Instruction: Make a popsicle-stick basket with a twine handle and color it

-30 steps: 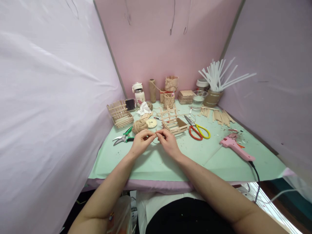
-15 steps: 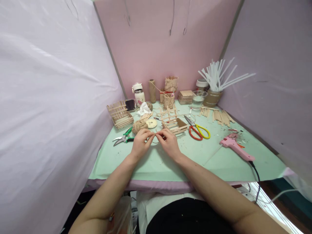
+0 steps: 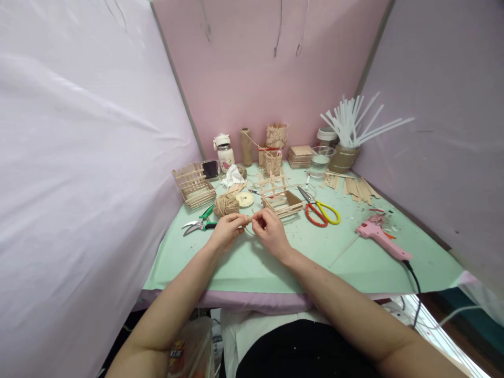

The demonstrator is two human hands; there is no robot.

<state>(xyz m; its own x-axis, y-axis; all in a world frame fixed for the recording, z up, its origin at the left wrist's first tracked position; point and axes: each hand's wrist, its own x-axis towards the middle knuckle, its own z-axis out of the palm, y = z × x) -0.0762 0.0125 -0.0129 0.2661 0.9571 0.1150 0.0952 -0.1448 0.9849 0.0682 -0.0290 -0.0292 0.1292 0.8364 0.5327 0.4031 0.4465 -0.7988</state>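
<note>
the pale green worktop spread beneath the things. on it stood the slatted stick basket, just beyond the right hand, which nearly met the left hand. the scissors lay to the basket's right, the green-handled shears left of the left hand, and the ball of twine just past that hand. smallest was the thin strand of twine, between the two hands, each grip pinching it with thumb and finger.

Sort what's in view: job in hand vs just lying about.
Likely in use:
left hand, right hand
twine strand at their fingertips
twine ball, probably

Lying about, untouched:
pruners
scissors
glue gun
flat sticks
</note>
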